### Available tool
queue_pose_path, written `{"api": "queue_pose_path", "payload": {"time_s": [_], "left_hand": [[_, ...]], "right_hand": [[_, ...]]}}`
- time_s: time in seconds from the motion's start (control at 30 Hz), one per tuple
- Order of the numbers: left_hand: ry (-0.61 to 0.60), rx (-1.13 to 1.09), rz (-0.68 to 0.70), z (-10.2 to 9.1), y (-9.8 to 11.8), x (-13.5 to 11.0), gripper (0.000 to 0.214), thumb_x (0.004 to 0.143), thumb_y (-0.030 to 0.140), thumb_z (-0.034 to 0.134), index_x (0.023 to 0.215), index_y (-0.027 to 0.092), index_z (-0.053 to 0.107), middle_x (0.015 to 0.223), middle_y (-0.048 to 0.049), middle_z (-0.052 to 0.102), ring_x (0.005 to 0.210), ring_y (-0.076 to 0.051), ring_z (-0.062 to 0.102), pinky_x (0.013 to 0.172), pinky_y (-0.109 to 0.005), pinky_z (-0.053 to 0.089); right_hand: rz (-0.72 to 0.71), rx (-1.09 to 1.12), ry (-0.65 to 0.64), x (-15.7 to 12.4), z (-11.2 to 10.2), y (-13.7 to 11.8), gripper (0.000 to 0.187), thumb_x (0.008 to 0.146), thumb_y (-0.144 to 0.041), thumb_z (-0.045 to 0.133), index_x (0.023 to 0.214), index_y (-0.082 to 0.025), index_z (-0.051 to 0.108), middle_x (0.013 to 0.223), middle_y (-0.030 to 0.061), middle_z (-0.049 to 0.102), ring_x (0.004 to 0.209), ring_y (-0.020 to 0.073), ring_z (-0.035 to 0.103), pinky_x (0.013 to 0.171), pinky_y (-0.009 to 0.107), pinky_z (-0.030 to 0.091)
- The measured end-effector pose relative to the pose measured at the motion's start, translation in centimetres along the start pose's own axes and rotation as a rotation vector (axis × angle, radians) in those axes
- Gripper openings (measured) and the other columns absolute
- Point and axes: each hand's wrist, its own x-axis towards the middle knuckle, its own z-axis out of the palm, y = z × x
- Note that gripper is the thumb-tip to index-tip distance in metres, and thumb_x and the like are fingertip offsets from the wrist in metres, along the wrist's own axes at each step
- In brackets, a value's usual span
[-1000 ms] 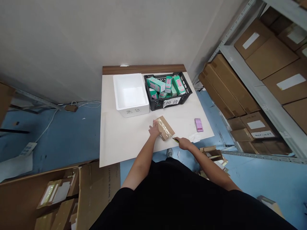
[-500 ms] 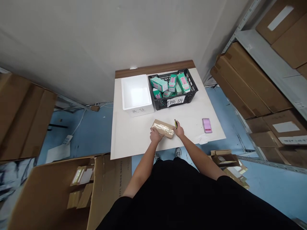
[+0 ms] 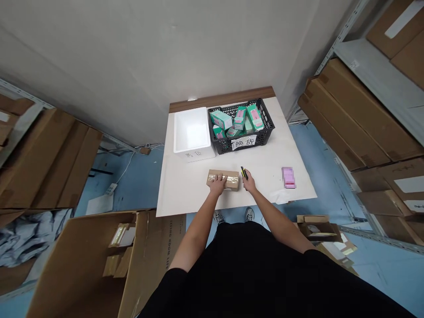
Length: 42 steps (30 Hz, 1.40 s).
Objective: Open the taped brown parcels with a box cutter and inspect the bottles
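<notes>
A small brown cardboard box [image 3: 228, 179], sealed with clear tape, lies on the white table [image 3: 185, 190] in front of me. My left hand [image 3: 217, 185] rests on its left end with the fingers laid over the top. My right hand [image 3: 249, 182] sits just right of the box, closed round a yellow-and-black cutter [image 3: 244, 172] whose tip points away from me.
Behind the box stand a white foam box [image 3: 193, 133] and a black basket [image 3: 241, 126] of several green cartons. A pink item [image 3: 288, 177] and crumpled paper [image 3: 278, 197] lie to the right. Big cardboard boxes [image 3: 89, 260] stand at the left; shelves of cartons [image 3: 357, 115] at the right.
The box has turned from a slant to lie square to me. My right hand with the cutter has come from the table's near edge up to the box's right end. The view shifted left.
</notes>
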Motion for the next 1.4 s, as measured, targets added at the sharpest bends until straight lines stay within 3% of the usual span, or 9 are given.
{"api": "queue_pose_path", "payload": {"time_s": [0.17, 0.53, 0.77, 0.97, 1.03, 1.1, 1.23, 1.33, 1.4], "left_hand": [[0.018, 0.038, -0.001, 0.8, -0.5, 0.1, 0.077, 0.104, 0.04, 0.054, 0.174, 0.041, 0.021, 0.184, -0.0027, 0.013, 0.169, -0.033, 0.009, 0.129, -0.058, 0.029], [0.063, 0.117, 0.005, 1.9, -0.7, 0.7, 0.075, 0.107, 0.043, 0.053, 0.174, 0.038, 0.022, 0.183, -0.0058, 0.015, 0.167, -0.036, 0.015, 0.127, -0.06, 0.034], [0.078, 0.149, 0.023, 2.7, -1.1, 0.7, 0.075, 0.107, 0.044, 0.053, 0.174, 0.041, 0.02, 0.183, -0.0055, 0.017, 0.166, -0.038, 0.018, 0.124, -0.06, 0.038], [0.093, 0.154, 0.05, 2.8, -1.3, 0.8, 0.074, 0.106, 0.046, 0.053, 0.174, 0.039, 0.023, 0.182, -0.008, 0.019, 0.164, -0.041, 0.021, 0.119, -0.062, 0.043], [0.122, 0.151, 0.07, 2.4, -1.4, 0.7, 0.073, 0.105, 0.047, 0.056, 0.172, 0.039, 0.029, 0.181, -0.0087, 0.024, 0.161, -0.041, 0.025, 0.118, -0.062, 0.043], [0.141, 0.136, 0.107, 1.7, -1.6, 0.9, 0.069, 0.104, 0.051, 0.059, 0.168, 0.04, 0.037, 0.176, -0.0088, 0.035, 0.156, -0.039, 0.033, 0.118, -0.059, 0.043], [0.174, 0.085, 0.176, -0.5, -2.9, 1.9, 0.056, 0.107, 0.052, 0.051, 0.16, 0.036, 0.05, 0.167, -0.0086, 0.046, 0.153, -0.034, 0.037, 0.12, -0.051, 0.041], [0.146, 0.075, 0.146, -1.6, -4.3, 2.8, 0.065, 0.106, 0.05, 0.051, 0.167, 0.031, 0.039, 0.176, -0.0106, 0.032, 0.161, -0.036, 0.024, 0.125, -0.051, 0.033], [0.116, 0.067, 0.137, -1.8, -5.3, 2.9, 0.071, 0.105, 0.051, 0.05, 0.17, 0.031, 0.032, 0.177, -0.011, 0.03, 0.162, -0.037, 0.021, 0.125, -0.052, 0.031]], "right_hand": [[0.042, 0.372, -0.131, -2.0, -0.2, 2.4, 0.065, 0.104, -0.047, 0.043, 0.165, -0.025, 0.035, 0.074, -0.0084, 0.058, 0.05, 0.0113, 0.054, 0.057, 0.022, 0.054], [0.046, 0.627, -0.17, -2.4, 0.9, 3.2, 0.072, 0.094, -0.051, 0.063, 0.158, -0.024, 0.045, 0.064, -0.0101, 0.056, 0.044, 0.0112, 0.051, 0.046, 0.021, 0.047], [0.064, 0.625, -0.217, -4.2, 0.9, 3.8, 0.069, 0.093, -0.046, 0.066, 0.157, -0.028, 0.048, 0.063, -0.0102, 0.055, 0.045, 0.0113, 0.05, 0.046, 0.021, 0.048], [0.071, 0.514, -0.306, -5.9, -1.2, 5.2, 0.065, 0.092, -0.042, 0.068, 0.155, -0.028, 0.054, 0.062, -0.0093, 0.056, 0.048, 0.011, 0.049, 0.047, 0.019, 0.047], [0.074, 0.505, -0.259, -6.2, -1.6, 5.4, 0.065, 0.092, -0.043, 0.067, 0.154, -0.026, 0.055, 0.062, -0.0086, 0.056, 0.048, 0.0117, 0.05, 0.048, 0.02, 0.047], [0.088, 0.51, -0.107, -6.2, -1.0, 4.9, 0.068, 0.095, -0.046, 0.062, 0.158, -0.026, 0.05, 0.066, -0.0077, 0.058, 0.049, 0.0123, 0.051, 0.05, 0.022, 0.05], [0.144, 0.386, 0.148, -5.6, 3.0, 2.1, 0.083, 0.096, -0.052, 0.059, 0.17, -0.027, 0.03, 0.097, 0.001, 0.074, 0.059, 0.0161, 0.065, 0.062, 0.03, 0.059], [0.219, 0.182, 0.238, -4.8, 6.2, -0.4, 0.098, 0.093, -0.055, 0.067, 0.173, -0.023, 0.021, 0.128, 0.0116, 0.075, 0.092, 0.0262, 0.078, 0.084, 0.036, 0.063], [0.294, 0.076, 0.285, -4.2, 7.3, -1.8, 0.102, 0.093, -0.057, 0.07, 0.173, -0.02, 0.02, 0.14, 0.0155, 0.071, 0.117, 0.0314, 0.075, 0.098, 0.038, 0.059]]}}
